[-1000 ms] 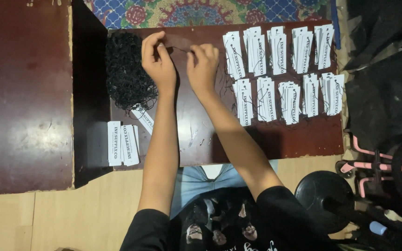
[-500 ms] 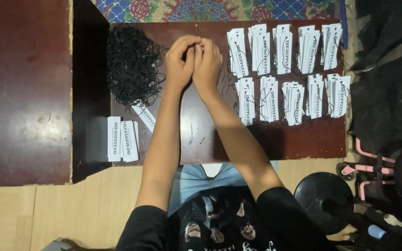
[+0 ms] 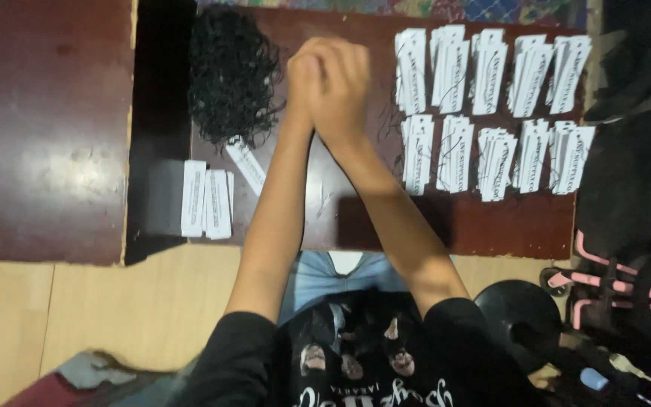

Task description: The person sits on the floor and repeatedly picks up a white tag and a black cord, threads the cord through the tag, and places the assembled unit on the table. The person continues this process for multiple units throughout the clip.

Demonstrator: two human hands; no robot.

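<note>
Ten fanned stacks of strung white tags (image 3: 491,113) lie right of the fingers, a black string heap (image 3: 231,71) and few loose tags (image 3: 206,199) left; both hands (image 3: 329,83) press together, grip hidden

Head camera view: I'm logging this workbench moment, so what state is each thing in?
Left hand: raised over the table, pressed against the right hand; anything held is hidden.
Right hand: closed against the left.
Black string bundle: loose, tangled heap.
Strung paper tags: laid flat in two rows of small stacks.
Plain paper tags: flat, small overlapping stack.
Single tag: lying slanted beside the string heap.
Dark wooden table: glossy.
</note>
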